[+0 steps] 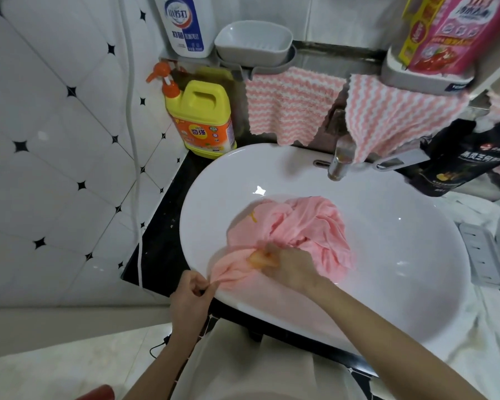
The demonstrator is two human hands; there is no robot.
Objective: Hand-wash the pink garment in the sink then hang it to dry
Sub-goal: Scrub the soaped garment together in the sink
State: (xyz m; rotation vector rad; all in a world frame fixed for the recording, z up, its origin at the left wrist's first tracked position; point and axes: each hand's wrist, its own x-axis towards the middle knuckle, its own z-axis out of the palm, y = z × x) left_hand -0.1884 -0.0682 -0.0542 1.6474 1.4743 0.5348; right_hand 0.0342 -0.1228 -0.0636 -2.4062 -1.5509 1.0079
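Note:
The pink garment (pixel 298 226) lies bunched in the white oval sink (pixel 387 255), one end pulled over the near-left rim. My left hand (pixel 189 295) pinches that end just outside the rim. My right hand (pixel 286 265) is inside the basin on the cloth, gripping a small orange-yellow lump (pixel 257 259), apparently soap, pressed against the fabric. The right hand is blurred.
A metal tap (pixel 339 161) stands at the sink's back rim. A yellow detergent jug (pixel 204 119) sits at the back left. Pink-and-white striped cloths (pixel 289 108) hang from a grey wall shelf holding a bowl (pixel 251 39) and bottles. A dark pouch (pixel 456 160) stands at right.

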